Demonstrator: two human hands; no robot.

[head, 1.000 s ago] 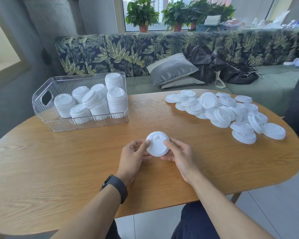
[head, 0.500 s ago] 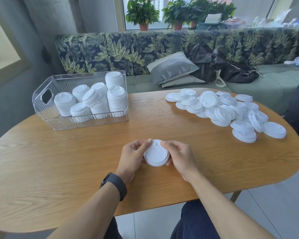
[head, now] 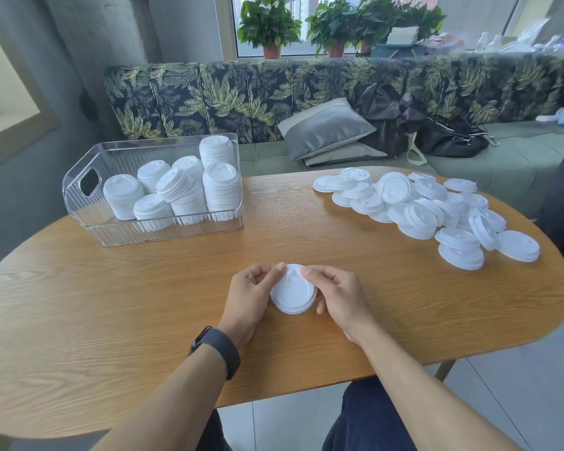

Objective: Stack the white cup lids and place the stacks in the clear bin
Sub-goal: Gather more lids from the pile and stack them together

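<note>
A: What is held, and where?

B: A short stack of white lids [head: 293,291] is held just above the desk [head: 111,320], on the near side of the clear bin [head: 163,222] and well apart from it. The left hand [head: 251,297] is curled round the stack's left edge, thumb on the rim; the right hand [head: 336,297] is clamped on the right edge likewise. Neither grip is apart.

A: And the rest of the lids?

B: A loose pile of lids [head: 427,213] is spread out to the right of the bin, well apart from it. Several finished stacks [head: 189,193] are already stood inside the bin (one leans noticeably).

A: How is the step in hand done well?

B: The rims should be squared up evenly, it is judged, with pressure shared between both hands so the lids nest flat rather than skewed. A tilted lid is best reseated before more are added. How many lids are in the held stack cannot be told.

A: Any risk?

B: A tall, uneven stack may topple once set in the bin, so alignment is worth checking now.
</note>
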